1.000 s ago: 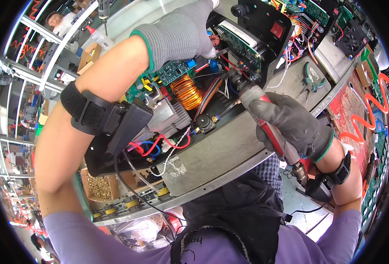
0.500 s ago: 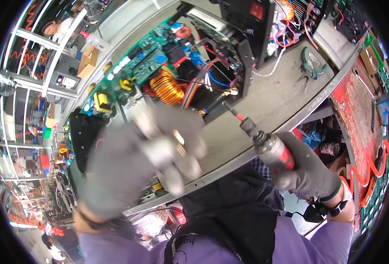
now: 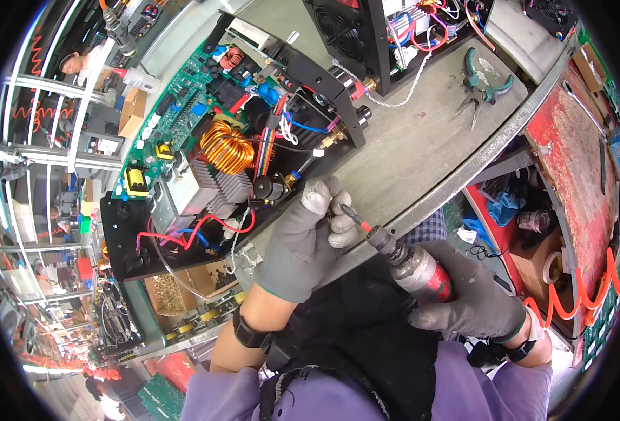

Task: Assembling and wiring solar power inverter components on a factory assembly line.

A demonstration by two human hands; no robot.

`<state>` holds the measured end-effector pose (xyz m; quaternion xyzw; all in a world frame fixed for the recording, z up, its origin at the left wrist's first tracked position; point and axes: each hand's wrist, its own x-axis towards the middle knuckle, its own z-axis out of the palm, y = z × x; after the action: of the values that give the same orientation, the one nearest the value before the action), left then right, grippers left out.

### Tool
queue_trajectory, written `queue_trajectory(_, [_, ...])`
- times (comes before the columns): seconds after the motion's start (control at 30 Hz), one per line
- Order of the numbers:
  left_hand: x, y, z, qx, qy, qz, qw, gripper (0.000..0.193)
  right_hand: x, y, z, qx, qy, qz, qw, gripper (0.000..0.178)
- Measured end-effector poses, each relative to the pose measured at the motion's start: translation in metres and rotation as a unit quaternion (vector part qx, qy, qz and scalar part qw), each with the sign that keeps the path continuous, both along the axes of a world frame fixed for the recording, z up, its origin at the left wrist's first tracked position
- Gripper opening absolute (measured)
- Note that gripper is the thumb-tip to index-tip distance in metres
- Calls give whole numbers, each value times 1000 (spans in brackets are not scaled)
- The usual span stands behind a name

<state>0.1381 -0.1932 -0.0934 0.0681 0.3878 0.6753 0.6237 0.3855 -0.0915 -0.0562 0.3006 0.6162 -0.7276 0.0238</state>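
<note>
My right hand [image 3: 475,298], in a grey work glove, is wrapped round a power screwdriver [image 3: 422,274] with a grey and red body. Its thin bit [image 3: 355,217] points up and left. My gloved left hand [image 3: 299,242] has its fingers curled together beside the bit's tip; what they pinch, if anything, is too small to make out. Just beyond the left hand lies an open electronic unit with a green circuit board [image 3: 176,105], a copper-wound coil [image 3: 227,147], a grey heat sink [image 3: 219,189] and loose red wires [image 3: 198,235] on its black chassis [image 3: 124,238].
Green-handled pliers [image 3: 484,91] lie on the grey bench [image 3: 422,147]. A second black-cased unit [image 3: 348,42] stands at the back. To the right are a worn red surface [image 3: 570,140] and a coiled orange hose [image 3: 577,295]. A small cardboard box [image 3: 134,112] sits at far left.
My left hand has come from over the unit toward the right, to the bit's tip, its fingers drawn together. My right hand shifts slightly left and down with the power screwdriver. The view has shifted.
</note>
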Motion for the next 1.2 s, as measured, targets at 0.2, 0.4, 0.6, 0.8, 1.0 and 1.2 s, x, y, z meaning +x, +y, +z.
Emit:
queue_trajectory(0.2, [2,7,3,24,-4,-19,1000,36,-5,3,-3,36,-3,36,999,75])
queue_trajectory(0.4, [2,12,4,58,-40,-6,998,29,-11,3,-6,-22,23,20,999,75])
queue_trajectory(0.6, [7,10,6,19,-24,30,999,32,-13,5,-9,-275,19,-7,961,74])
queue_trajectory(0.8, [-3,11,3,23,2,-5,1000,33,-19,3,-8,-188,15,-18,982,75])
queue_trajectory(1.0, [-5,19,1,49,53,15,997,39,-19,16,-5,-329,39,-1,943,73])
queue_trajectory(1.2, [-12,25,5,12,60,-20,998,38,-22,16,-7,-325,46,-8,945,77])
